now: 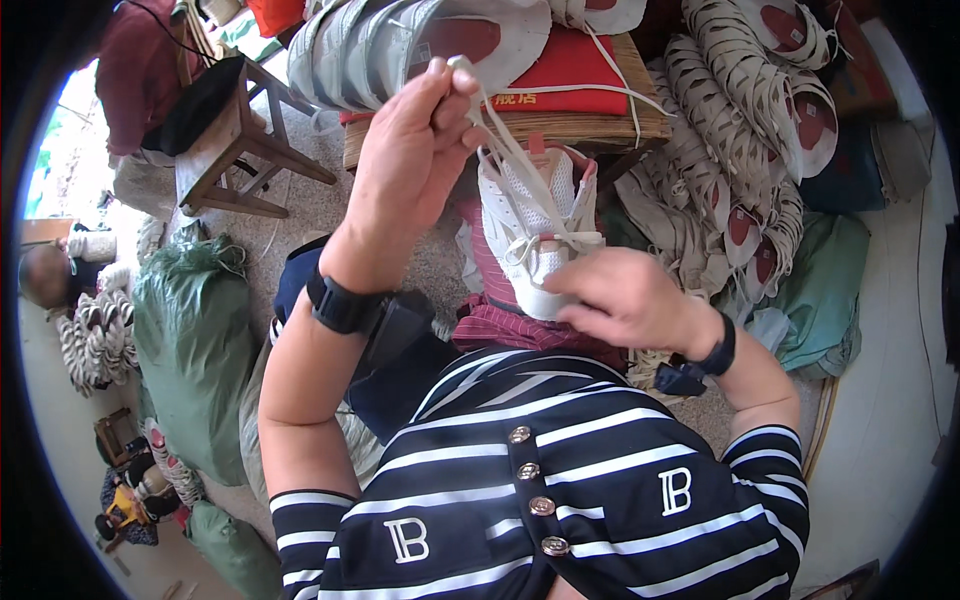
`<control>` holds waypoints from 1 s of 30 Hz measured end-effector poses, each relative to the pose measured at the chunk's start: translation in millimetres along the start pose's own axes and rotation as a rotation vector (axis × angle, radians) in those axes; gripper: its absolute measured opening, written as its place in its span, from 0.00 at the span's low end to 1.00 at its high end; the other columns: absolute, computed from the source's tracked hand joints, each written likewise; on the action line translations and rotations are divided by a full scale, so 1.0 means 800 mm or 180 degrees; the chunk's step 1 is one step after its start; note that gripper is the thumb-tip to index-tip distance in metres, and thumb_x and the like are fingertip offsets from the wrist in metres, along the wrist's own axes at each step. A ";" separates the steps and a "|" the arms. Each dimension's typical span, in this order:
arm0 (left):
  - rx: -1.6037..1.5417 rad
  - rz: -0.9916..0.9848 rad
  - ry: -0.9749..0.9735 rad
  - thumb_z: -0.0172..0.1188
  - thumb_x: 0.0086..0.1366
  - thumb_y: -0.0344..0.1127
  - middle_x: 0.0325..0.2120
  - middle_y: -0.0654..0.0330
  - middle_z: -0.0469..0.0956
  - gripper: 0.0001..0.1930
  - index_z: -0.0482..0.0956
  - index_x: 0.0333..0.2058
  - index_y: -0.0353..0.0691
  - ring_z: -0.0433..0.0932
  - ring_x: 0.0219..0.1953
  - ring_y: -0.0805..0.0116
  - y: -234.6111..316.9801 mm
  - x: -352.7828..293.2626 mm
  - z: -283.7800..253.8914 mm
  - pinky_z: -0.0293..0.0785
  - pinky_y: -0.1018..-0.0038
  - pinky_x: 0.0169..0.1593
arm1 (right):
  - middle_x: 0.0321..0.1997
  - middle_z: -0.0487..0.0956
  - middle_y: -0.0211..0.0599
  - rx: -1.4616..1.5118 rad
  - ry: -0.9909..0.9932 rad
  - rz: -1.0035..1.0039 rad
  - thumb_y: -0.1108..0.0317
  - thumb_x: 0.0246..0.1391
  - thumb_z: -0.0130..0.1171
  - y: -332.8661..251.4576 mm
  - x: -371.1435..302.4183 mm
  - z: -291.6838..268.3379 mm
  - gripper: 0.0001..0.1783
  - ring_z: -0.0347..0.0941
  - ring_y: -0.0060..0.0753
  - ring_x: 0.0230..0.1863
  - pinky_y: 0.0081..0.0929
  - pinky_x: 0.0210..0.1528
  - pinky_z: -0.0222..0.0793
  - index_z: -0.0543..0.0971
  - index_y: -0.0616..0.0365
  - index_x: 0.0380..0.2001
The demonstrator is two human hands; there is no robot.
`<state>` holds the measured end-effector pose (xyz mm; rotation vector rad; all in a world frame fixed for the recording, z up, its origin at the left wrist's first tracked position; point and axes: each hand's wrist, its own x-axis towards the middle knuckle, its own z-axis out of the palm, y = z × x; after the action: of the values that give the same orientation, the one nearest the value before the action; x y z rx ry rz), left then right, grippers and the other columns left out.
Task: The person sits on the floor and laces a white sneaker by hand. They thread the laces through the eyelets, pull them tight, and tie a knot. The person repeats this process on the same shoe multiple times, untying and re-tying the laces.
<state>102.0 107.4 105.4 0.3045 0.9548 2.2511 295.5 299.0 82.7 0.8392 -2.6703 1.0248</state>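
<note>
Pinching a white lace (515, 150) between thumb and fingers, the left hand (415, 145) is raised above and to the left of a white shoe (535, 225). The lace runs from that grip down to the front of the shoe. The right hand (630, 300) is curled at the toe, thumb and forefinger close to it; whether they grip anything, I cannot tell. The shoe sits in front of the person's striped shirt (620, 470), toe toward the body, above a maroon striped cloth (495, 328). Each wrist wears 1 black band. Beyond the shoe, a wooden table (365, 150) bears a red package (570, 75) and a row of white shoe uppers (345, 55). More uppers (735, 100) are piled to the right, near a green bag (825, 290). To the left are a wooden stool (235, 150) and 2 green sacks (190, 340).
</note>
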 end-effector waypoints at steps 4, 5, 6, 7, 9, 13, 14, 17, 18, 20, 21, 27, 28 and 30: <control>0.0111 -0.0029 -0.0174 0.47 0.78 0.40 0.20 0.74 0.57 0.13 0.74 0.38 0.37 0.54 0.22 0.81 0.020 0.023 0.013 0.60 0.80 0.32 | 0.41 0.83 0.36 -0.0416 -0.0345 0.0036 0.68 0.50 0.68 0.009 -0.016 0.027 0.14 0.79 0.39 0.37 0.35 0.40 0.75 0.81 0.57 0.41; 0.0327 0.0137 -0.0152 0.46 0.78 0.39 0.21 0.73 0.58 0.13 0.75 0.38 0.37 0.55 0.23 0.81 0.028 0.025 0.030 0.60 0.81 0.32 | 0.42 0.84 0.34 -0.0360 -0.0422 0.0168 0.67 0.50 0.68 0.009 -0.016 0.031 0.13 0.79 0.39 0.39 0.35 0.43 0.74 0.81 0.57 0.39; 0.0666 0.0438 0.0152 0.46 0.78 0.39 0.23 0.73 0.60 0.14 0.75 0.38 0.37 0.56 0.24 0.82 0.044 0.023 0.056 0.63 0.80 0.33 | 0.42 0.84 0.34 -0.0321 -0.0391 0.0115 0.67 0.51 0.68 0.008 -0.013 0.031 0.12 0.79 0.39 0.39 0.35 0.43 0.74 0.81 0.56 0.39; 0.0203 0.0474 -0.0694 0.45 0.78 0.38 0.24 0.73 0.62 0.14 0.75 0.39 0.36 0.57 0.24 0.82 0.080 0.035 0.044 0.64 0.80 0.34 | 0.43 0.84 0.34 -0.0274 -0.0378 0.0035 0.67 0.51 0.68 0.006 -0.008 0.029 0.12 0.79 0.39 0.40 0.35 0.44 0.74 0.82 0.56 0.38; -0.0283 0.0553 -0.1195 0.45 0.79 0.40 0.24 0.72 0.63 0.13 0.74 0.41 0.37 0.59 0.24 0.82 0.103 0.039 0.047 0.67 0.80 0.34 | 0.44 0.84 0.36 -0.0192 -0.0383 0.0008 0.66 0.51 0.67 0.009 -0.004 0.028 0.11 0.80 0.42 0.41 0.36 0.46 0.74 0.82 0.56 0.37; 0.0237 0.0872 -0.0363 0.45 0.79 0.42 0.21 0.72 0.60 0.13 0.72 0.40 0.40 0.59 0.22 0.81 0.078 0.007 0.061 0.67 0.82 0.31 | 0.42 0.82 0.44 0.0436 -0.0439 0.0771 0.66 0.54 0.64 0.018 0.002 0.024 0.12 0.79 0.42 0.39 0.38 0.44 0.74 0.80 0.60 0.40; 0.0491 0.0970 -0.0307 0.45 0.79 0.42 0.21 0.72 0.60 0.14 0.73 0.38 0.40 0.58 0.21 0.81 0.076 0.004 0.063 0.67 0.81 0.30 | 0.42 0.82 0.45 0.0805 -0.0252 0.1349 0.67 0.55 0.63 0.011 0.012 0.019 0.11 0.80 0.43 0.39 0.38 0.45 0.74 0.80 0.61 0.40; 0.0736 0.0976 0.0020 0.44 0.79 0.38 0.21 0.72 0.60 0.13 0.73 0.37 0.38 0.57 0.20 0.82 0.072 -0.013 0.086 0.65 0.83 0.27 | 0.43 0.81 0.40 0.1024 0.0640 0.1686 0.72 0.59 0.61 0.015 0.033 0.038 0.15 0.78 0.28 0.39 0.28 0.41 0.74 0.76 0.63 0.48; 0.0745 0.0900 -0.0214 0.45 0.78 0.38 0.22 0.72 0.62 0.13 0.74 0.40 0.36 0.58 0.22 0.82 0.074 -0.014 0.082 0.65 0.82 0.30 | 0.43 0.81 0.37 0.0946 0.0991 0.1561 0.73 0.60 0.60 0.016 0.041 0.043 0.18 0.77 0.21 0.39 0.22 0.39 0.74 0.74 0.64 0.53; 0.0759 0.0735 -0.0685 0.46 0.78 0.37 0.26 0.70 0.66 0.14 0.76 0.45 0.32 0.59 0.25 0.83 0.073 -0.019 0.066 0.67 0.80 0.37 | 0.44 0.80 0.36 0.0876 0.0589 0.1461 0.70 0.61 0.61 0.013 0.053 0.038 0.25 0.77 0.23 0.38 0.23 0.40 0.75 0.70 0.63 0.59; 0.0748 0.0813 -0.0631 0.46 0.78 0.37 0.28 0.68 0.67 0.15 0.75 0.47 0.31 0.59 0.25 0.82 0.069 -0.021 0.063 0.66 0.80 0.37 | 0.43 0.80 0.35 0.1151 0.0527 0.1423 0.70 0.61 0.60 0.016 0.061 0.038 0.25 0.77 0.23 0.38 0.23 0.41 0.74 0.70 0.62 0.60; -0.0381 0.0829 0.0042 0.49 0.76 0.34 0.30 0.67 0.67 0.15 0.74 0.53 0.29 0.60 0.27 0.81 0.091 -0.049 -0.032 0.63 0.78 0.36 | 0.25 0.72 0.22 0.4123 0.1385 0.1495 0.67 0.65 0.55 0.056 0.072 -0.054 0.17 0.67 0.16 0.26 0.21 0.39 0.71 0.74 0.66 0.53; -0.0712 0.0758 0.0092 0.49 0.76 0.33 0.31 0.67 0.67 0.16 0.72 0.54 0.28 0.60 0.27 0.81 0.095 -0.056 -0.053 0.63 0.79 0.36 | 0.22 0.70 0.21 0.4358 0.1746 0.1360 0.70 0.65 0.54 0.066 0.062 -0.069 0.16 0.66 0.16 0.23 0.21 0.39 0.72 0.74 0.67 0.52; -0.0787 0.0728 0.0495 0.47 0.77 0.32 0.31 0.66 0.67 0.15 0.72 0.55 0.28 0.60 0.26 0.80 0.104 -0.074 -0.093 0.63 0.79 0.36 | 0.21 0.66 0.20 0.4278 0.2202 0.1575 0.69 0.66 0.55 0.076 0.039 -0.093 0.15 0.62 0.15 0.21 0.18 0.32 0.67 0.74 0.68 0.51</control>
<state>73.1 -15.2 114.0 0.1349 0.7372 2.6031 232.5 370.6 114.5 -0.1783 -1.3568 2.6305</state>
